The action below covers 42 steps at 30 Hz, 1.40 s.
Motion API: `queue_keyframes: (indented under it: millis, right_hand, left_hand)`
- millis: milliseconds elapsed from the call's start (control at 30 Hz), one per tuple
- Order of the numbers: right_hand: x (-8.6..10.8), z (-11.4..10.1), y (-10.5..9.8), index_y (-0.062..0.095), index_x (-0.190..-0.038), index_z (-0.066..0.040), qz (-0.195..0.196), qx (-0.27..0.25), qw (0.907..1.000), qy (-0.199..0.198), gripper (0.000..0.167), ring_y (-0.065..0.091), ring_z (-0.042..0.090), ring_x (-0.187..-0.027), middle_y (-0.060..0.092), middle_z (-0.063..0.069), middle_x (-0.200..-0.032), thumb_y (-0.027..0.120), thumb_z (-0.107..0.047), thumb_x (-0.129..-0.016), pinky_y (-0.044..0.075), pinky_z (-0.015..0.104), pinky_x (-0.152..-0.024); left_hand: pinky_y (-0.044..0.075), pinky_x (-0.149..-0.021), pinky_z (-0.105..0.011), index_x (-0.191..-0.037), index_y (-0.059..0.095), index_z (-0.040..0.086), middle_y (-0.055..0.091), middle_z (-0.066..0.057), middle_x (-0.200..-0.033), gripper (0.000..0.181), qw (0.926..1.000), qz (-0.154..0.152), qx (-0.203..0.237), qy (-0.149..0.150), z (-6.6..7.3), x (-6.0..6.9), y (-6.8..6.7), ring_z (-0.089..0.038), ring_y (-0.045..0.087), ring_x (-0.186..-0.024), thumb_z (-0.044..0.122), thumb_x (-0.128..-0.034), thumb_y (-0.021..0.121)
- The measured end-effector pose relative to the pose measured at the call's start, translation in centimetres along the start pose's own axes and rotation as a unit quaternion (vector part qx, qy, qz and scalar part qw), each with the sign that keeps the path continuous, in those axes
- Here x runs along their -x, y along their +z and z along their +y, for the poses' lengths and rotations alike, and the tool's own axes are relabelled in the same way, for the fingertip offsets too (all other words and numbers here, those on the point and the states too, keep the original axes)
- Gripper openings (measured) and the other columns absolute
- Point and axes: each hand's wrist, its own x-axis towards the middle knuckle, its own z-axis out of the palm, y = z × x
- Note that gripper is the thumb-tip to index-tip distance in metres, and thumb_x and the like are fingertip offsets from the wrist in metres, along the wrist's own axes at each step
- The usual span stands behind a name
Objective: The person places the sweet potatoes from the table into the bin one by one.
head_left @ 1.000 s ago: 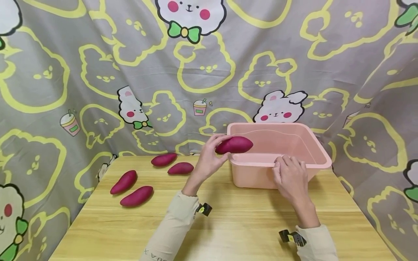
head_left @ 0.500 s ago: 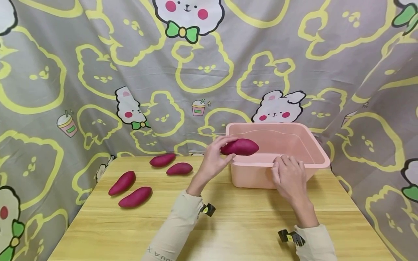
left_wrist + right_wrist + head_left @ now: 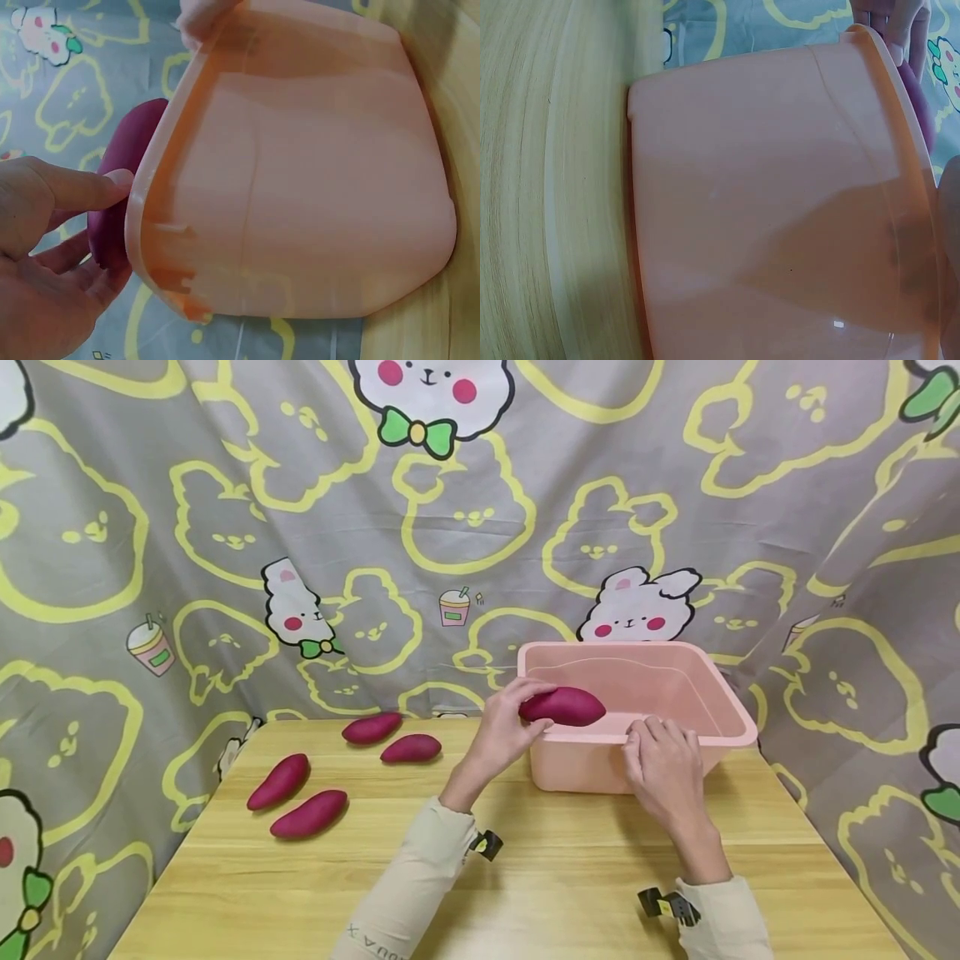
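Observation:
A purple sweet potato (image 3: 566, 707) is pinched at its left end by the left hand (image 3: 501, 731), just above the near-left rim of the pink bin (image 3: 585, 768). The left wrist view shows the thumb and fingers of the left hand (image 3: 56, 247) around the sweet potato (image 3: 127, 150) beside the rim. Curled over the front rim, the right hand (image 3: 670, 768) grips the bin. In the right wrist view the bin wall (image 3: 765, 195) fills the middle, with the right hand (image 3: 950, 225) partly visible at the edge.
Several purple sweet potatoes lie on the left of the wooden table (image 3: 525, 893), two farther back (image 3: 411, 748) and two nearer (image 3: 309, 815). A grey patterned curtain (image 3: 360, 535) hangs behind and at both sides.
The left hand has carried the sweet potato to the right and slightly nearer, over the bin's edge. The right hand has stayed on the rim.

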Motion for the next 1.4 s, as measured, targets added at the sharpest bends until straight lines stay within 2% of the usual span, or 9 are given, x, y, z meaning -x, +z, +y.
queue_keyframes:
  millis: [367,600,733,1100,1400]
  right_hand:
    - [0.0,0.06,0.01,0.058,-0.086,-0.006,-0.002,0.008,1.0,-0.001,0.032,0.051,0.037,-0.08,0.059,0.011,-0.083,0.035,-0.021,-0.102,0.036,0.05,-0.073]
    - [-0.07,-0.01,-0.05,0.058,-0.086,-0.005,-0.005,0.008,1.0,0.001,0.032,0.051,0.038,-0.08,0.058,0.012,-0.083,0.035,-0.021,-0.102,0.036,0.05,-0.072]
    - [-0.03,-0.03,-0.07,0.058,-0.086,-0.005,-0.005,0.008,1.0,0.0,0.032,0.051,0.038,-0.08,0.058,0.011,-0.083,0.035,-0.021,-0.101,0.036,0.05,-0.073]
    - [0.02,-0.03,-0.17,0.057,-0.085,-0.006,-0.009,0.006,0.9999,0.004,0.033,0.051,0.037,-0.08,0.058,0.011,-0.083,0.034,-0.021,-0.102,0.037,0.05,-0.074]
    - [0.0,-0.11,-0.22,0.058,-0.087,-0.005,-0.01,0.002,0.9999,0.008,0.032,0.052,0.037,-0.079,0.06,0.013,-0.085,0.035,-0.021,-0.101,0.037,0.05,-0.073]
  left_hand:
    - [0.051,-0.1,-0.034,-0.12,0.074,0.004,0.069,-0.01,-0.122,0.04,0.9995,-0.02,-0.026,0.003,0.3,0.05,0.74,-0.027,0.066,-0.113,0.001,-0.0814,0.085]
    - [0.053,-0.096,-0.035,-0.127,0.071,0.002,0.067,-0.012,-0.128,0.039,0.9984,-0.046,-0.032,-0.006,0.27,0.24,0.65,-0.028,0.065,-0.117,0.001,-0.0889,0.078]
    - [0.053,-0.093,-0.034,-0.127,0.071,0.001,0.067,-0.012,-0.128,0.038,0.9978,-0.053,-0.039,-0.008,0.33,0.28,0.64,-0.027,0.065,-0.116,0.001,-0.0894,0.077]
    - [0.05,-0.102,-0.035,-0.125,0.072,0.004,0.067,-0.01,-0.129,0.034,0.9952,-0.075,-0.057,-0.025,0.7,0.02,0.71,-0.026,0.063,-0.12,0.001,-0.091,0.075]
    - [0.049,-0.101,-0.034,-0.121,0.074,0.002,0.069,-0.009,-0.127,0.028,0.9938,-0.092,-0.061,-0.008,0.5,-0.02,0.65,-0.024,0.064,-0.12,0.001,-0.0925,0.072]
